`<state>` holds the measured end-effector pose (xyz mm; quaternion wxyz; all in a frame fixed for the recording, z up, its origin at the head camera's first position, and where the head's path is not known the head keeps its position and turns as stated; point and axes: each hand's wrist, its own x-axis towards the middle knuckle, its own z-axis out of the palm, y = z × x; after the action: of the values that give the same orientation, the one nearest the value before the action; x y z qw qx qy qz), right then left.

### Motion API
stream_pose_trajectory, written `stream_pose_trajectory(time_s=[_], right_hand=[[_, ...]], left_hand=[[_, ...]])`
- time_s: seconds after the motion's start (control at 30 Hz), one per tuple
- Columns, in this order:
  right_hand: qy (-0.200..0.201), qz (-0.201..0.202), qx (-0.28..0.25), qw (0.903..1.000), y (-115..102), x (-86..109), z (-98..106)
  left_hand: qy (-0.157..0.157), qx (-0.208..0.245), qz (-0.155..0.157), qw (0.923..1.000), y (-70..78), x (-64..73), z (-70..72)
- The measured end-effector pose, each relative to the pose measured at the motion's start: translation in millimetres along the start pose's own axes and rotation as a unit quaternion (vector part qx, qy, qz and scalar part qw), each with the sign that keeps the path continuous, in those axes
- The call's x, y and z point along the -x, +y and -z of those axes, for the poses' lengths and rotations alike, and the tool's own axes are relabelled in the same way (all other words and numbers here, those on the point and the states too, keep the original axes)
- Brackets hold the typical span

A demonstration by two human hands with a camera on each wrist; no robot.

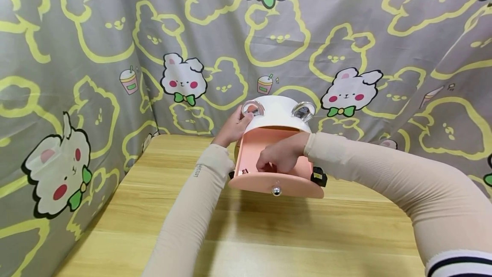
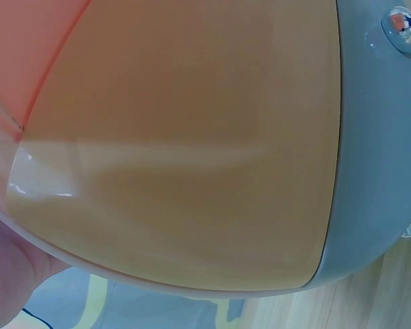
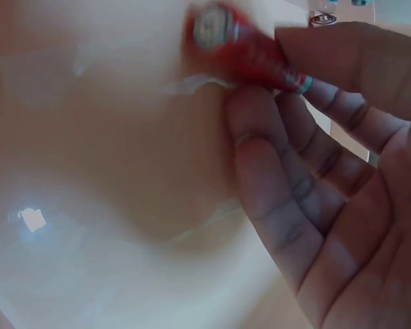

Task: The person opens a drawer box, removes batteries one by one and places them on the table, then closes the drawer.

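A rounded drawer box (image 1: 277, 105) with a white top and two silver rings stands on the table, its pink drawer (image 1: 253, 144) pulled out. My left hand (image 1: 232, 128) holds the box's upper left side, with the thumb by the left ring; its other fingers are mostly hidden. Inside the drawer, my right hand (image 1: 282, 154) points down with bent fingers. In the right wrist view it pinches a small red cylinder (image 3: 250, 58) with a pale round end between thumb and fingers; blur hides its exact kind. A small dark red and white item (image 1: 245, 171) lies in the drawer's left front corner.
The drawer's rounded front carries a silver knob (image 1: 276, 190). Black pieces stick out at both sides, such as the right black piece (image 1: 319, 177). A wooden table (image 1: 269, 234) lies beneath, and a patterned grey curtain (image 1: 223, 20) hangs close behind and at the left.
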<state>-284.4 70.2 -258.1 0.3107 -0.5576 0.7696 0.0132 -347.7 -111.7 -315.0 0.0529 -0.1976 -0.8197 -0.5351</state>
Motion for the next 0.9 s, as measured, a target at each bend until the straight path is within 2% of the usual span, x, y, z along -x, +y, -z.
stream_pose_trajectory(time_s=[0.27, 0.57, 0.9], right_hand=[[0.015, -0.026, -0.04, 0.9987, 0.8, 1.7, 1.4], [0.035, -0.041, -0.041, 0.9977, 3.1, 2.2, -0.1], [0.043, -0.077, -0.041, 0.9952, 2.3, 4.8, -1.1]], left_hand=[[0.001, -0.004, -0.001, 1.0, 1.7, 1.1, 0.2], [-0.004, 0.006, 0.006, 1.0, 0.6, 2.1, -1.3], [0.0, 0.004, 0.003, 1.0, -0.5, 1.3, -0.9]])
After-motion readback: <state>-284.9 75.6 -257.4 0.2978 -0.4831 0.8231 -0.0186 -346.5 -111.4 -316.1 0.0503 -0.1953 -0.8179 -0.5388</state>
